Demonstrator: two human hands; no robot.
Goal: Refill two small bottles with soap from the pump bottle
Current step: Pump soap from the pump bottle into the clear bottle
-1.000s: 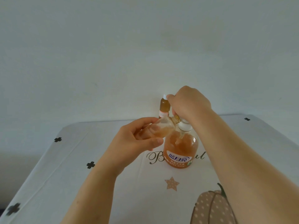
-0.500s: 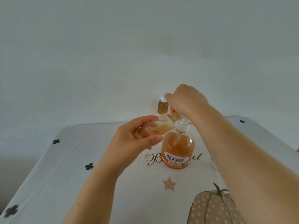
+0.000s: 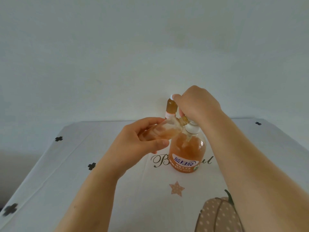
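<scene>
A person at a table (image 3: pixel 80 173) covered in a white printed cloth is filling the second of two small bottles, so the task looks more than half done. The capped bottle (image 3: pixel 170 108) stands upright behind the pump bottle (image 3: pixel 187 153), white cap on and amber soap up to its shoulder; it appears finished. The left hand (image 3: pixel 138 144) grips the open bottle (image 3: pixel 164 132), fingers and thumb curled round its clear body, holding it in the air just left of the pump bottle, tilted with its mouth up against the nozzle. It holds some amber soap and seems only partly full. The right hand (image 3: pixel 199 106) is curled down over the pump head, hiding it, and seems to be pressing. The pump bottle stands mid-table, still mostly full. Left to do, probably: more pumps, then capping; no loose cap is in view. Compared with a second ago, almost nothing differs: both hands keep the same hold and the bottles the same places, with only a slight shift of view; any rise in soap level is too small to tell.
</scene>
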